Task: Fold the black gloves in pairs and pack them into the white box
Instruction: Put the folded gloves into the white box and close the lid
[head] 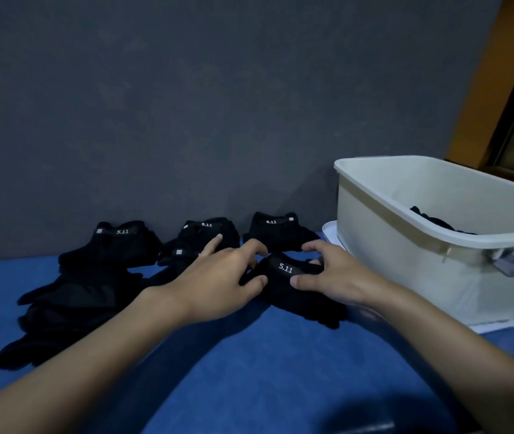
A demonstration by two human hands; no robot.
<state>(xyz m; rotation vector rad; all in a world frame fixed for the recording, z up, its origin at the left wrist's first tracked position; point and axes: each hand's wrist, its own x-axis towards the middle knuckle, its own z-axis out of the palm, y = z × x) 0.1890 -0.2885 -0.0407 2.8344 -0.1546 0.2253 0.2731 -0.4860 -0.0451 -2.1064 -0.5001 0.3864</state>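
Head view: you are partway through packing, with one folded pair between your hands.
Your left hand [218, 277] and right hand [334, 274] each grip an end of the folded pair [287, 270] on the blue table [249, 371], just beside the white box [406, 245]. Black fabric [437, 222] already lies inside. By my judgement, three folded bundles [227, 230] at the wall and the loose gloves [71, 308] remain.

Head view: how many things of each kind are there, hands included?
Black glove bundles labelled 5.11: 4
Loose black glove pile: 1
Black item inside box: 1
White box: 1
White tray under box: 1
Left hand, right hand: 2
Total: 10
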